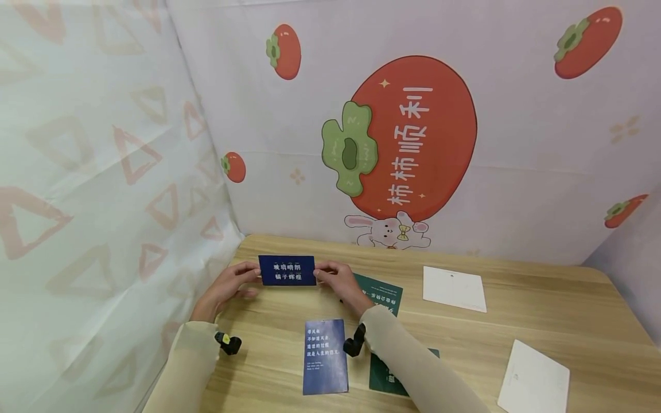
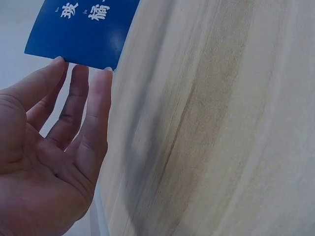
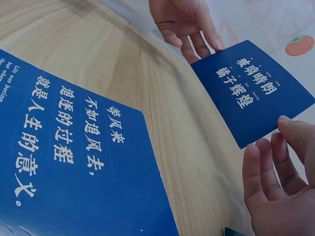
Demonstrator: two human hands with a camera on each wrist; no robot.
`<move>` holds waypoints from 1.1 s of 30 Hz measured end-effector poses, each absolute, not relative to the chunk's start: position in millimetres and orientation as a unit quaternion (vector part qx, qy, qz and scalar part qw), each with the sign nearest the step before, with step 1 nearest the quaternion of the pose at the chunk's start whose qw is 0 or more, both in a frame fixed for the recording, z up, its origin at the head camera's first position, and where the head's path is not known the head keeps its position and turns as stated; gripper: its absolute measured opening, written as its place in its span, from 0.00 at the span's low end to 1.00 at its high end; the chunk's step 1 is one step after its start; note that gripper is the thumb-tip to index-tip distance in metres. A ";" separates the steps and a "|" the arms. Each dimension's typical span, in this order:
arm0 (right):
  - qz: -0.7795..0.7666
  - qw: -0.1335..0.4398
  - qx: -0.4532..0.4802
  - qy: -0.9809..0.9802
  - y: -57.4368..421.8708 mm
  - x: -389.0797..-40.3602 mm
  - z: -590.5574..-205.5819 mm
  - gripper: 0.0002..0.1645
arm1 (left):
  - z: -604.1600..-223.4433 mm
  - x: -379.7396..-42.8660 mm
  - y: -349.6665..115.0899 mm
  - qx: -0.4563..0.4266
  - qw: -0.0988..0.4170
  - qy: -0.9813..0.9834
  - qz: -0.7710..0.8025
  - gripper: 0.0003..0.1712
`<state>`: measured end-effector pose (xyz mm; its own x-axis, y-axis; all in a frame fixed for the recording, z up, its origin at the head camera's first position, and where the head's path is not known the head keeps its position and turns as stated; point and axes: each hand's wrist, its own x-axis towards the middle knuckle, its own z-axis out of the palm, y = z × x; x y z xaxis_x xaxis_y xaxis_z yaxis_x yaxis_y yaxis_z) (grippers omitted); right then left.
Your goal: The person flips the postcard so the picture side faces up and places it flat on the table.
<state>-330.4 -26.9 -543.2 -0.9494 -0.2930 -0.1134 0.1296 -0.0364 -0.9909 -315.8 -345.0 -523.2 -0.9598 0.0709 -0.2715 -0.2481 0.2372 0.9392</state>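
A dark blue card [image 1: 287, 271] with two lines of white characters is held sideways above the far left of the table. My left hand [image 1: 230, 285] pinches its left short edge between thumb and fingertips, as the left wrist view also shows at the card's edge [image 2: 81, 37]. At the opposite short edge, my right hand [image 1: 341, 281] pinches it with thumb and fingers. In the right wrist view both hands hold the card [image 3: 253, 93] by its ends. Nearer me lies another blue card [image 1: 325, 357] with several lines of white text, flat on the wood.
A green card [image 1: 379, 289] lies partly under my right wrist, and a second green card [image 1: 384, 373] is partly covered by that forearm. Two white cards [image 1: 454, 288] [image 1: 535, 378] rest on the right of the wooden table [image 1: 583, 321]. Printed cloth walls [image 1: 289, 201] stand behind and left.
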 end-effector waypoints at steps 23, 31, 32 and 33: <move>-0.800 0.248 -0.006 0.547 -25.4 -326.8 -548.9 0.16 | -522.7 -315.6 -345.6 -0.079 0.138 0.795 0.586 0.27; -0.804 0.261 0.000 0.534 -23.4 -324.6 -549.9 0.19 | -525.5 -314.4 -345.2 -0.070 0.143 0.774 0.612 0.30; -0.804 0.259 -0.003 0.535 -23.1 -324.1 -550.1 0.19 | -525.6 -314.0 -345.2 -0.069 0.144 0.774 0.613 0.30; -0.804 0.258 -0.007 0.536 -22.9 -323.6 -550.4 0.19 | -525.6 -313.6 -345.0 -0.068 0.144 0.773 0.614 0.31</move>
